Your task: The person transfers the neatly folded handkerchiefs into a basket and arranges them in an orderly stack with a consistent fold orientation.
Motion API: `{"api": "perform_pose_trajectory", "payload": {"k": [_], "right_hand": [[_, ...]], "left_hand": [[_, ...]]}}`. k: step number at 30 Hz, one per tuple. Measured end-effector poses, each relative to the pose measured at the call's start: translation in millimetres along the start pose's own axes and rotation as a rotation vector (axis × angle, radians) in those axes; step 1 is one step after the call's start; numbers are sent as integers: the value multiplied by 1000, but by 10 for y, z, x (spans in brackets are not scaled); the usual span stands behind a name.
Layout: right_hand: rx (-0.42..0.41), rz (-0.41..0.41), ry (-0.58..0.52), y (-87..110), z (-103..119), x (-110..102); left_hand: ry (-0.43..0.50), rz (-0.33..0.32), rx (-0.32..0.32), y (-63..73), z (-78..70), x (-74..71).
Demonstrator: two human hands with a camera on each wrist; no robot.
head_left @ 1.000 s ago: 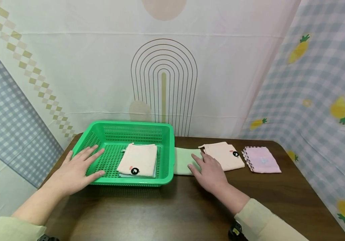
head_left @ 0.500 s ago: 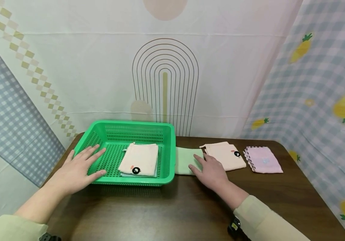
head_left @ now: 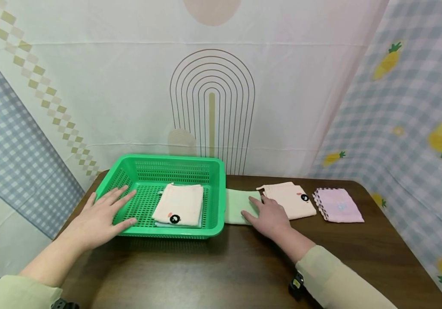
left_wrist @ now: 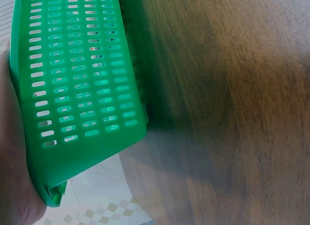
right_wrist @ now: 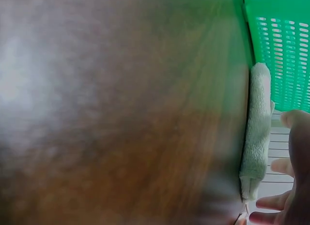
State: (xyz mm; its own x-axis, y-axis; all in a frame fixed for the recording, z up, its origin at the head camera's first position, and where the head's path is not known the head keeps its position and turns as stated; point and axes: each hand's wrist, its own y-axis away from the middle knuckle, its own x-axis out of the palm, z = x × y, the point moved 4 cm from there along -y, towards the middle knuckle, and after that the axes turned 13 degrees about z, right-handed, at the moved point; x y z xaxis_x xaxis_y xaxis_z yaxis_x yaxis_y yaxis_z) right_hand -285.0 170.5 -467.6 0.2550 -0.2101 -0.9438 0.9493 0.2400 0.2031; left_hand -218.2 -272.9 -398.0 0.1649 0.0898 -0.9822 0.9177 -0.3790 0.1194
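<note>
My left hand [head_left: 96,219] lies with spread fingers over the left front corner of a green plastic basket [head_left: 155,232]. Inside the basket, a folded cream towel [head_left: 180,201] with a black eye motif rests on a light blue cloth [head_left: 191,226], mostly hidden beneath it. To the basket's right is a folded pale green towel [head_left: 238,199], its right part covered by my right hand [head_left: 270,218]. That hand's fingers are loosely extended, and in the right wrist view they are apart from the green towel's [right_wrist: 257,133] front edge, gripping nothing.
Right of the green towel lies another folded cream towel [head_left: 288,201] with an eye motif. Farther right is a folded lilac cloth [head_left: 338,205] with a checked edge. All rest on a dark wooden table [head_left: 174,274], backed by a patterned curtain [head_left: 128,98].
The scene sits slightly further right in the head view. My right forearm has shifted a little; both hands otherwise keep their places by the basket and green towel.
</note>
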Motion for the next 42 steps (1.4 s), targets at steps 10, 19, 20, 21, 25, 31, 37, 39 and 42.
{"api": "perform_pose_trajectory", "payload": {"k": [10, 19, 20, 21, 25, 31, 37, 39, 42], "right_hand": [[11, 16, 9, -116, -23, 1], [31, 53, 25, -179, -4, -20], [33, 57, 23, -187, 2, -24], [38, 61, 22, -196, 6, -27], [54, 70, 23, -225, 22, -35], [82, 62, 44, -245, 46, -55], [84, 62, 20, -284, 54, -70], [91, 71, 8, -294, 51, -71], [102, 91, -15, -308, 52, -79]], "left_hand": [[-7, 1, -3, -3, -3, -1], [-10, 6, -5, -7, -8, -3], [-10, 5, -5, -7, -6, -3], [-10, 4, -5, -6, -4, -3], [-15, -1, -3, -5, 0, -4], [-15, -1, -1, -7, 3, 0], [-14, 0, 0, -6, 12, 7], [-13, -2, 1, -7, 13, 8], [-10, -5, 2, -7, 12, 4]]}}
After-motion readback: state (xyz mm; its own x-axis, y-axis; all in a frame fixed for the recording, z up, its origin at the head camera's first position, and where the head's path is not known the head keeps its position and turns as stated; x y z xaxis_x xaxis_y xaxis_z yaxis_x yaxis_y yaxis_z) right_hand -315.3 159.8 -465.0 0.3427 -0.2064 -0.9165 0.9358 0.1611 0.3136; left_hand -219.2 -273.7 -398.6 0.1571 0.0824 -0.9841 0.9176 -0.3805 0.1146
